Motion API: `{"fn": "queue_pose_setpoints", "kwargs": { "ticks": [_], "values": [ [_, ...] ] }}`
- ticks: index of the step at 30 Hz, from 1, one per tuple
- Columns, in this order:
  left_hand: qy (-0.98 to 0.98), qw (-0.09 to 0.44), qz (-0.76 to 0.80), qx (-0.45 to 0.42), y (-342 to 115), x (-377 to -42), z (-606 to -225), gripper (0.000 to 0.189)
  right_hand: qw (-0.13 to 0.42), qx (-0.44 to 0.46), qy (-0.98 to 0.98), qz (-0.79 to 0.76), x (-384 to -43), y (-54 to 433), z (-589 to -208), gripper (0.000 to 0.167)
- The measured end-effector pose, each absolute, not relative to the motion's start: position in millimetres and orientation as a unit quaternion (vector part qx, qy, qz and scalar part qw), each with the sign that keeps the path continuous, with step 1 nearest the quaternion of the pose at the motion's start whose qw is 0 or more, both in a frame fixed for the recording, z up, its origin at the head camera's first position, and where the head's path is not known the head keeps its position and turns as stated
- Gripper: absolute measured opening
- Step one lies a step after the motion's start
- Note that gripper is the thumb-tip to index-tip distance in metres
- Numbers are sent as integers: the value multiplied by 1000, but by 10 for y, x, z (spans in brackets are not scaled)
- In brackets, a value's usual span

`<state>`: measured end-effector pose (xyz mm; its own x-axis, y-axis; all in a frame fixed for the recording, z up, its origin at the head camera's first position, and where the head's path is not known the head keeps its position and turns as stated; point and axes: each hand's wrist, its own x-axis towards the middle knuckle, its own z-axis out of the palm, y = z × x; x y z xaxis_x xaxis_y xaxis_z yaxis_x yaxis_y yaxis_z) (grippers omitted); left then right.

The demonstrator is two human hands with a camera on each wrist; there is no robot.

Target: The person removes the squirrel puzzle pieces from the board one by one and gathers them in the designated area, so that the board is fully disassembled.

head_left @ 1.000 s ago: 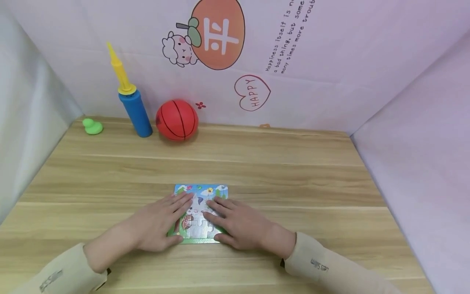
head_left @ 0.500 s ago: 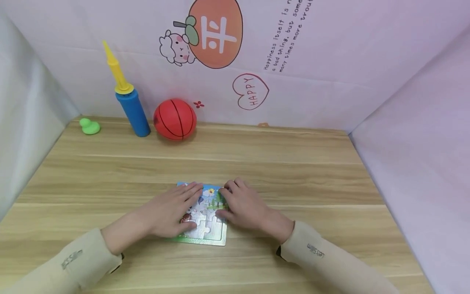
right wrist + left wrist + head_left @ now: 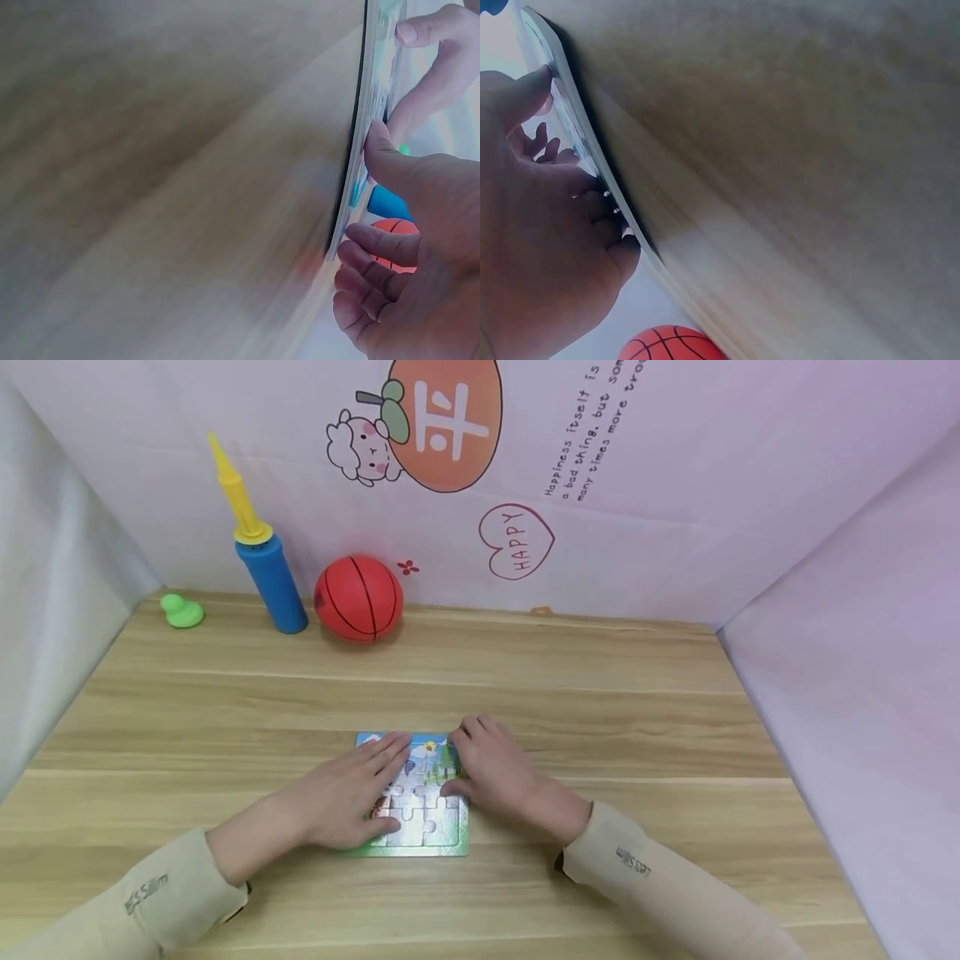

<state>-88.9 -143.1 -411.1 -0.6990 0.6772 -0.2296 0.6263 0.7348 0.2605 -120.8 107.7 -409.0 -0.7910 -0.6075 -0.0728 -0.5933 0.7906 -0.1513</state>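
Note:
A square jigsaw puzzle (image 3: 408,828) with a cartoon animal, trees and a blue sky lies flat on the wooden table, its pieces fitted inside a green-bordered frame. My left hand (image 3: 347,800) rests over the left part, fingers extended together and thumb spread toward the lower pieces; it hides much of the picture there. At the upper right edge, my right hand (image 3: 497,770) holds the puzzle with bent fingers at the corner and the thumb lower down on the side. The right wrist view shows the right thumb (image 3: 382,154) against the puzzle's edge, with the other fingers curled.
Along the back of the table stand a green toy duck (image 3: 182,611), a blue and yellow hand pump (image 3: 273,581) and a red toy basketball (image 3: 359,599). White printed cloth (image 3: 637,552) rises behind them and at both sides.
My right hand has gone from lying flat on the pieces to curling at the upper right edge. My left hand has shifted slightly right. The puzzle has turned a little and come back straight.

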Motion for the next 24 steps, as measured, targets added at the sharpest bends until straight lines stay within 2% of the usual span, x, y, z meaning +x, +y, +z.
{"fn": "queue_pose_setpoints", "kwargs": {
  "ticks": [6,13,24],
  "values": [
    [918,159,87,351,-1422,-884,-4141,93,79,-301,946,-85,-1267,1035,-4067,65],
    [919,157,83,352,-1428,-890,-4180,94,87,-278,952,-95,-1351,969,-4054,53],
    [919,165,77,351,-1433,-918,-4165,95,126,-253,953,-114,-1449,918,-4068,53]
  ]
}}
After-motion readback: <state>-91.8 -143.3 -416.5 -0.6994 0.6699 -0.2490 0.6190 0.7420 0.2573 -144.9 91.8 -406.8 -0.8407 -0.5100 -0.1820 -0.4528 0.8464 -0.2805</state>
